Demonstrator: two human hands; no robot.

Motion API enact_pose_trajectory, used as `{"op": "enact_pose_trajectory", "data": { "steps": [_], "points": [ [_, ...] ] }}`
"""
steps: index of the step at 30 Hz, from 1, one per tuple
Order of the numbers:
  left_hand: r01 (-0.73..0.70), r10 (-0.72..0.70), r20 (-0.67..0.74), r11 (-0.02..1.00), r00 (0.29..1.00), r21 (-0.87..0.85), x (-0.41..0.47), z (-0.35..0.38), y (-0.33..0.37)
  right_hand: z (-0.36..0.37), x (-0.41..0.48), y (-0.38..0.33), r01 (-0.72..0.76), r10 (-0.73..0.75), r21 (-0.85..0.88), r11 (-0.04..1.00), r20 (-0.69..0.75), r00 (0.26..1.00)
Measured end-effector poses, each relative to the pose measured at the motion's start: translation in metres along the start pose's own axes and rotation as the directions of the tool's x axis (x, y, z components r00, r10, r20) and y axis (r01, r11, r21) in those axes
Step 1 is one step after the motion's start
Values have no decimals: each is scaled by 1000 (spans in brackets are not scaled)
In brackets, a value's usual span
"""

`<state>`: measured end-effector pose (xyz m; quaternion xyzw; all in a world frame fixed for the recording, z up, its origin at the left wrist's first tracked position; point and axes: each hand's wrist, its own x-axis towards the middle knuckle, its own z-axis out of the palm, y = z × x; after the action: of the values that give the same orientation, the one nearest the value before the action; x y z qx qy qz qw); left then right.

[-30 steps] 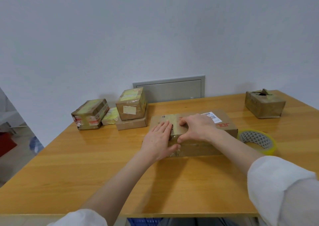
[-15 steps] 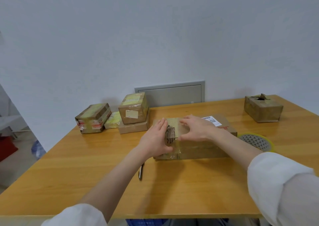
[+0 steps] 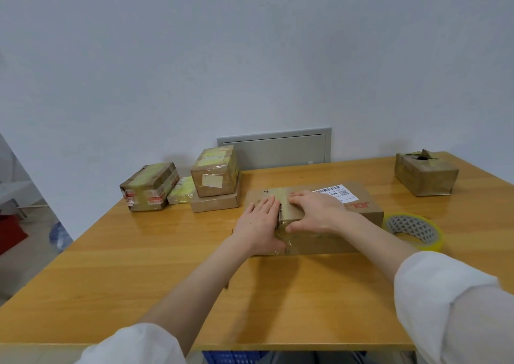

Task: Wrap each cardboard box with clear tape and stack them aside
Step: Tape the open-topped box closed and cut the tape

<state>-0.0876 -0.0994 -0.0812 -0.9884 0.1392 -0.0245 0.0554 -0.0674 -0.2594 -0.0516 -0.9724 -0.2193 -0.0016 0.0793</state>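
Pressing flat on cardboard box (image 3: 364,215) top: L hand (image 3: 260,222), R hand (image 3: 317,210) fingers (image 3: 303,197).

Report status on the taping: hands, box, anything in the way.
Left hand and right hand flat on the large box, pressing down. Box unstacked, mid-table. Tape roll beside it, nothing blocking.

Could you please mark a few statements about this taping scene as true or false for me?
1. The left hand and right hand both lie flat on the large box. True.
2. The right hand holds the tape roll. False: the roll lies on the table, to the right of the large box.
3. A small box sits on a flat box at the table's left. True.
4. The far-right box is stacked on another box. False: it stands alone on the table.
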Motion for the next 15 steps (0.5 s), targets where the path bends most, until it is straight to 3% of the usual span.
{"op": "enact_pose_trajectory", "data": {
  "steps": [5,8,12,15],
  "points": [
    [-21,22,35,999,999,-28,1,-6,-2,-1,-1,2,10,-10,14,1000,-4,1000],
    [-13,20,22,964,1000,-265,-2,-17,-9,-3,-3,2,13,-14,34,999,31,999],
    [95,-200,-186,883,962,-460,-1,-31,-24,-2,-8,3,-22,24,67,997,-28,999],
    [163,-267,-164,868,950,-469,0,-32,-26,1,-10,-2,-20,23,40,999,-65,998]
  ]
}}
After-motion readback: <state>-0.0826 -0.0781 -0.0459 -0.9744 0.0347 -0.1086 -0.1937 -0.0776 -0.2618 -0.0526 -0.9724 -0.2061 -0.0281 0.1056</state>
